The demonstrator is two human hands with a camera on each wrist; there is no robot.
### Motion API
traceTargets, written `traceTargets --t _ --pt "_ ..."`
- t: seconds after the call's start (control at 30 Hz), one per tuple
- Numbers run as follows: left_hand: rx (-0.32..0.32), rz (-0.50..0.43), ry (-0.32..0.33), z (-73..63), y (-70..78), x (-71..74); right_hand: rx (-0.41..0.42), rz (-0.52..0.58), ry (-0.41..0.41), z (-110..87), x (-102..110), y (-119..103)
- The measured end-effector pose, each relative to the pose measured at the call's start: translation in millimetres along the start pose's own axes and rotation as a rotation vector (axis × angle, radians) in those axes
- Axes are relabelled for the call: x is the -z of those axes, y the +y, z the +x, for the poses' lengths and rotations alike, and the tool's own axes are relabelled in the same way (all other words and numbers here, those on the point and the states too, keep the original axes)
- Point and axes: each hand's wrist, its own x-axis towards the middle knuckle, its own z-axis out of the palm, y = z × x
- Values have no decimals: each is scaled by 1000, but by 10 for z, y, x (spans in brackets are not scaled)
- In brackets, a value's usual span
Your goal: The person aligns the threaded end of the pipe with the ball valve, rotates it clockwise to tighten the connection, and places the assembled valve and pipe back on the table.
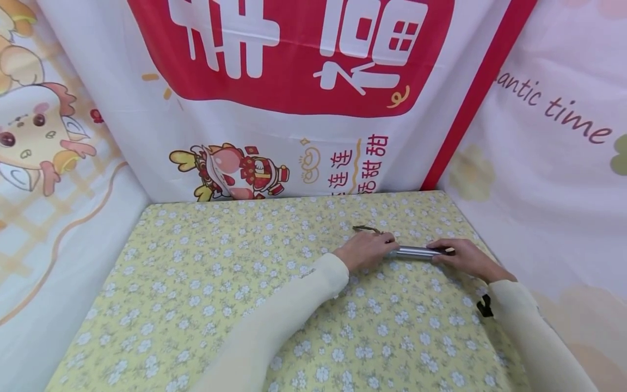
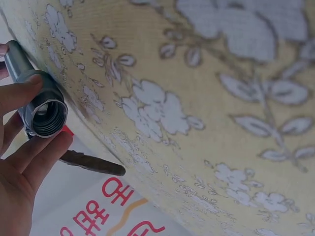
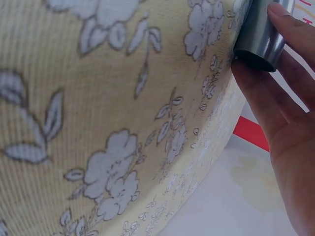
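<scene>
Held level just over the far right of the table is a silver-grey metal tube point(image 1: 416, 252), with a hand at each end. My left hand point(image 1: 364, 249) grips its left end between thumb and fingers. In the left wrist view, that end is a wider collar point(image 2: 48, 96) with an open mouth and screw threads inside. My right hand point(image 1: 465, 256) pinches the other end, a smooth plain rim point(image 3: 256, 61) with a dark inside. A narrow dark brown strip point(image 2: 93, 162) sticks out beyond the left fingers; whether it is joined to the tube is hidden.
A yellow floral cloth point(image 1: 206, 283) covers the table. Printed fabric hangs along the back point(image 1: 294, 130) and on both sides. A small black piece point(image 1: 485, 306) shows beside my right sleeve. The table's right edge runs close by the right forearm.
</scene>
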Motion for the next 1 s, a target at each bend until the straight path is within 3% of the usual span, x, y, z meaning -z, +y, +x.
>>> traceTargets --t 0.23,0.43,0.7,0.87,1.0 --pt "-27 83 12 -3 9 -1 5 8 28 -35 26 0" --pt "-20 84 16 -82 -49 153 21 -24 144 -18 129 -23" --pt "94 7 -104 -337 -386 199 105 -91 200 272 108 -282" --pt "209 -82 -106 -580 -654 193 144 -108 167 589 42 -673" --pt "288 -132 -98 -772 -821 195 130 -134 178 806 -22 -1045"
